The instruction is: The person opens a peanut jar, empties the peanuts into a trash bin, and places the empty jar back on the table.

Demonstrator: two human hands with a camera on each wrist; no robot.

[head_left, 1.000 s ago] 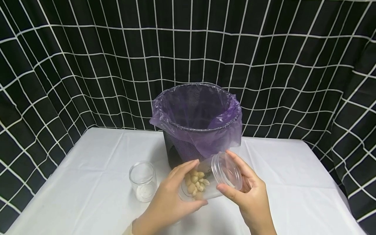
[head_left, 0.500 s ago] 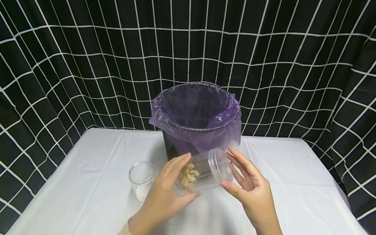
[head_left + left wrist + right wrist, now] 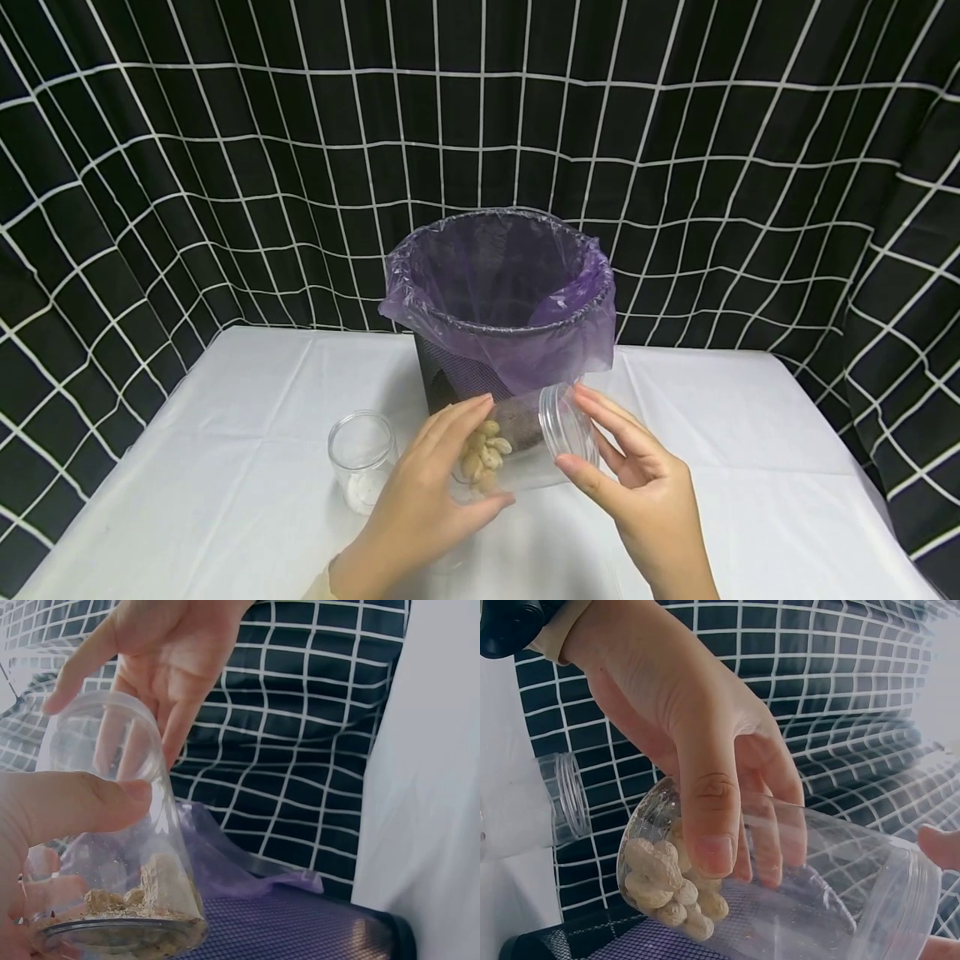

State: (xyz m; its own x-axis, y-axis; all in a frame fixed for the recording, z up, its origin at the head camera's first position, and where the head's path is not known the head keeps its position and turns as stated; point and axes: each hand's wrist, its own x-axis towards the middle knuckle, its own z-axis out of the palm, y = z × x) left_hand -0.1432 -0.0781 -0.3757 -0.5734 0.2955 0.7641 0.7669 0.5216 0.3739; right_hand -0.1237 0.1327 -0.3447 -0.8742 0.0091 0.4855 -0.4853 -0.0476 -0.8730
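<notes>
My left hand (image 3: pixel 420 487) grips a clear plastic jar (image 3: pixel 528 458) round its base end, the thumb below and the fingers above. Several unshelled peanuts (image 3: pixel 486 454) lie inside at that end, with crumbs along the bottom in the left wrist view. The jar is tilted nearly on its side. Its ridged clear end (image 3: pixel 558 423) points right, where my right hand (image 3: pixel 654 492) holds it between thumb and fingertips. In the right wrist view the left thumb (image 3: pixel 711 817) lies across the jar wall over the peanuts (image 3: pixel 671 889).
Behind the hands stands a black mesh bin (image 3: pixel 450 367) lined with a purple bag (image 3: pixel 555 354). A second clear jar (image 3: pixel 363 462) stands upright to the left on the white cloth (image 3: pixel 255 467). A black curtain with a white grid (image 3: pixel 315 167) surrounds the table.
The jar and both hands shifted slightly left, the jar now tilting less steeply towards the viewer. The right fingers loosened half a second ago and now sit close on its end again.
</notes>
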